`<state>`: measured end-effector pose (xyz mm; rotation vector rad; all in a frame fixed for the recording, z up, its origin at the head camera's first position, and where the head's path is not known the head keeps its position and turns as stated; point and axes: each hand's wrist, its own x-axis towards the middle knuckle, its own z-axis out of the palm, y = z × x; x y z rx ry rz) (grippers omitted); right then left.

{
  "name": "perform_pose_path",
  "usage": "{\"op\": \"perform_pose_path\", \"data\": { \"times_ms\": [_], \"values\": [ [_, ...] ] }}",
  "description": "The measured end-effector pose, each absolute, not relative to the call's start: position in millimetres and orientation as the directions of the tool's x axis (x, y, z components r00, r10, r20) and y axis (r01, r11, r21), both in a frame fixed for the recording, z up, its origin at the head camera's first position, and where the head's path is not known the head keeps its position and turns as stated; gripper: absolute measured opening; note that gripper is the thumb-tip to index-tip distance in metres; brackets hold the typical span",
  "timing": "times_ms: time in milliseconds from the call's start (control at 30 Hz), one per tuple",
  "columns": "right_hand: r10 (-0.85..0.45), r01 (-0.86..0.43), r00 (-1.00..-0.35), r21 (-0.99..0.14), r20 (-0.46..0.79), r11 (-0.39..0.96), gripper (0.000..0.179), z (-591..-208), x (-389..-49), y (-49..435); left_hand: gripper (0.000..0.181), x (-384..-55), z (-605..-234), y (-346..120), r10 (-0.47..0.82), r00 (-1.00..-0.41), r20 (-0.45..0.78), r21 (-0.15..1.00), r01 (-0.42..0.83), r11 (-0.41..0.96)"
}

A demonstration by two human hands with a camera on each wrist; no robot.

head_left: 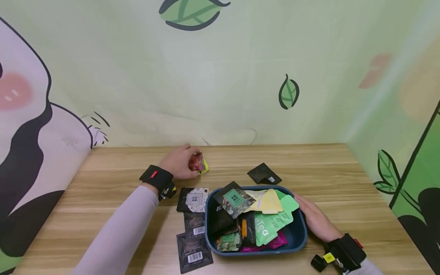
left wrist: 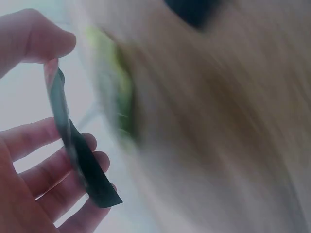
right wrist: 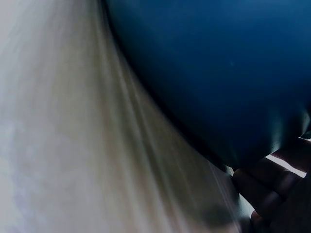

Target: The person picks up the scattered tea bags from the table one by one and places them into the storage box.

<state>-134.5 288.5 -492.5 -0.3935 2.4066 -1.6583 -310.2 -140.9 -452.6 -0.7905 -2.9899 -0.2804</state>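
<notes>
Near the back edge of the table, my left hand (head_left: 179,162) pinches a small reddish tea sachet (head_left: 196,162). The left wrist view shows that sachet (left wrist: 87,162) edge-on between thumb and fingers. A yellow-green sachet (head_left: 205,167) lies just beyond it, blurred in the wrist view. My right hand (head_left: 317,218) rests along the right side of a blue plastic bin (head_left: 301,238), its fingers (right wrist: 265,187) touching the outer wall. Mixed packets fill the bin: a black one with a green label (head_left: 234,197), a yellow one (head_left: 271,201), a mint-green one (head_left: 269,227) and a magenta one (head_left: 277,240).
Left of the bin lie a black-and-white sachet (head_left: 197,199) and two black sachets, the nearer one (head_left: 192,252) overlapping the other (head_left: 194,222). Another black sachet (head_left: 264,173) sits behind the bin. A printed backdrop (head_left: 223,76) rises at the wooden table's far edge.
</notes>
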Motion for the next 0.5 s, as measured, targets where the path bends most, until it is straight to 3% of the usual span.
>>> {"op": "perform_pose_path", "data": {
  "times_ms": [133, 300, 500],
  "values": [
    [-0.324, -0.115, -0.946, -0.934, -0.001, 0.338, 0.067, -490.8, -134.0, 288.5, 0.076, -291.3, -439.6, -135.5, 0.520, -0.833, 0.191, 0.207, 0.552, 0.808],
    [-0.325, -0.129, -0.946, -0.933, 0.014, 0.336, 0.066, -489.9, -133.3, 288.2, 0.073, -256.0, -421.0, -114.1, 0.605, -0.722, 0.336, 0.254, 0.688, 0.680],
    [-0.331, -0.132, -0.944, -0.934, 0.016, 0.332, 0.066, -491.0, -133.5, 287.4, 0.072, -217.8, -411.3, -82.8, 0.724, -0.636, 0.266, 0.380, 0.760, 0.528]
  ]
}}
